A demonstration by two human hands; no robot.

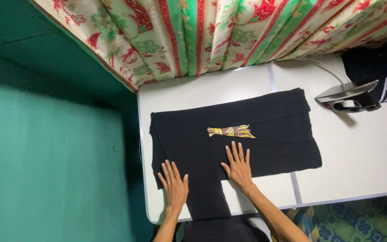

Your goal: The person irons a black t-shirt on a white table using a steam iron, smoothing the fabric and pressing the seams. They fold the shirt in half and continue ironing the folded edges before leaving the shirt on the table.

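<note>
Nearest the camera, the left hand (174,186) lies flat with fingers spread on the folded black cotton T-shirt (247,139), and the right hand (238,165) presses down beside it, also flat and spread, gripping nothing. The garment sits partly folded on the white tabletop (359,157), 1 strip trailing over the near edge, a sliver of yellow print (230,131) showing at the fold. It looks light, soft and limp, likely to slide and lose its creases, so it is best taken by the folded edges or corners. Farther off, a grey clothes iron (348,96) rests at the right, before a floral striped curtain (229,31).
</note>
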